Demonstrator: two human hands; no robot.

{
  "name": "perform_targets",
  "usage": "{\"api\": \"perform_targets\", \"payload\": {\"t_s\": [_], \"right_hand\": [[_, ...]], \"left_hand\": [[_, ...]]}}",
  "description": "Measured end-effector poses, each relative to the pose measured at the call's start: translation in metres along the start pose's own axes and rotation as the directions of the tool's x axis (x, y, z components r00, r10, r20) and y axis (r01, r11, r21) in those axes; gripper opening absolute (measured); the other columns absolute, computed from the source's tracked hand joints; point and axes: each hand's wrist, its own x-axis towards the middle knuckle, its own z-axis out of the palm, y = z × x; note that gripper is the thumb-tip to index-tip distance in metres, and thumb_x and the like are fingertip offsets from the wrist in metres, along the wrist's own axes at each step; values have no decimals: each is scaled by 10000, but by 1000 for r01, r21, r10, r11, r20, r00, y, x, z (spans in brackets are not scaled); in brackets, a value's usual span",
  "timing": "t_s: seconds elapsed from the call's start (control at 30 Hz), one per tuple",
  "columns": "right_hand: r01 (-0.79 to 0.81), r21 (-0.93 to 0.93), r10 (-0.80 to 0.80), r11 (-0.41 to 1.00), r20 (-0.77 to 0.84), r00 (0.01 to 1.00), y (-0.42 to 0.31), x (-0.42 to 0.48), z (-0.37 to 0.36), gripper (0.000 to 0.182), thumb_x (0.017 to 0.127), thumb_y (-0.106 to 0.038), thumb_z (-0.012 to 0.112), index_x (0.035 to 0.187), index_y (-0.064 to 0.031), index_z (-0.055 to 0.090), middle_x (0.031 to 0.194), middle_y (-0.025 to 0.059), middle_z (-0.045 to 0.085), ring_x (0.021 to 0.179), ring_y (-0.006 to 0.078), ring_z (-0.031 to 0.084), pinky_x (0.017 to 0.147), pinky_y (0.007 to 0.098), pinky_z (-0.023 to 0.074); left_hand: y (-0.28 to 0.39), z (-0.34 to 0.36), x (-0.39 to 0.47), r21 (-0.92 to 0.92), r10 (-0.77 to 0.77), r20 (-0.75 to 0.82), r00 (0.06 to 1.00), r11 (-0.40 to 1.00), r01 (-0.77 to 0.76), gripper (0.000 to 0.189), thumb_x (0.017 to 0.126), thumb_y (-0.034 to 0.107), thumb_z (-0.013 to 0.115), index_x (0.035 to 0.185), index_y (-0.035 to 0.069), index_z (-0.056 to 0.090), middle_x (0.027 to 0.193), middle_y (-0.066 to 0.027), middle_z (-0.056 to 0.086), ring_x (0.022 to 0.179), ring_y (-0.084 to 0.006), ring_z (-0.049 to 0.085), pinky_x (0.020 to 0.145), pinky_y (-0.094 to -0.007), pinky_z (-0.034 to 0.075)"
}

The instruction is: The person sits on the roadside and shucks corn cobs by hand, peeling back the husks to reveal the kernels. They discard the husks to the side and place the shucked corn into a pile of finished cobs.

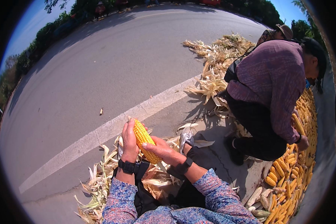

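Both my hands are around one ear of yellow corn [145,141], tilted with its upper end to the left. My left hand [130,141] lies along its left side near the upper end, the palm side against the kernels. From the right, my right hand [162,149] grips the lower part, thumb across the kernels. A pale stub shows below the ear's lower end. Loose dry corn husks [100,179] lie around my feet, under and beside the hands. The fingers behind the ear are mostly hidden.
A co-worker in a purple shirt [271,67] bends at the right, holding an ear of corn [298,124] over a long pile of husked ears [291,184]. Unhusked ears [259,198] lie at its near edge. A husk heap [215,58] stands behind the co-worker, beside the paved road [100,72].
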Motion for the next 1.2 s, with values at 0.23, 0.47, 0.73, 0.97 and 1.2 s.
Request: {"api": "perform_targets", "payload": {"t_s": [0.23, 0.47, 0.73, 0.97, 1.2], "right_hand": [[33, -35, -34, 999, -12, 999, 1, 1, -1, 625, 826, -448, 648, 1196, 21, 463, 1063, 76, 546, 947, 145, 530, 817, 296, 443], [43, -173, -66, 984, -134, 989, -8, -1, 7, 569, 829, -395, 659, 1167, 26, 477, 1038, 77, 558, 926, 138, 537, 800, 290, 453], [124, -472, -281, 873, -277, 919, -2, 7, 1, 474, 803, -243, 682, 1139, 20, 478, 921, 76, 578, 817, 130, 555, 703, 281, 479], [206, -535, -349, 819, -181, 919, 5, 6, 3, 587, 794, -170, 689, 1257, 43, 398, 1029, 113, 573, 933, 162, 565, 799, 302, 483], [182, -514, -319, 838, -192, 928, -4, 0, 6, 538, 792, -185, 696, 1200, 47, 433, 1002, 86, 576, 847, 132, 560, 741, 283, 479]], "left_hand": [[-3, 0, 0, 6, 14, 28, 1000, 1000, -14, 325, 948, 345, 481, 1040, 35, 516, 846, -105, 600, 743, -194, 626, 663, -303, 519], [-10, -6, 3, 59, 81, 89, 993, 994, -87, 234, 938, 242, 531, 1039, 32, 505, 875, -73, 591, 784, -158, 606, 697, -284, 510], [-3, 2, -11, 297, 112, 203, 973, 940, -170, 589, 759, 221, 750, 1167, -48, 421, 998, -76, 537, 862, -137, 548, 768, -284, 480], [-11, -2, -7, 253, 138, 118, 983, 953, -164, 585, 747, 217, 761, 1146, -47, 424, 975, -70, 535, 844, -125, 544, 755, -274, 482], [6, -6, -7, 640, 299, 167, 939, 692, -334, 586, 861, 584, 531, 898, -1, 549, 731, -101, 583, 676, -181, 583, 614, -327, 466]]}}
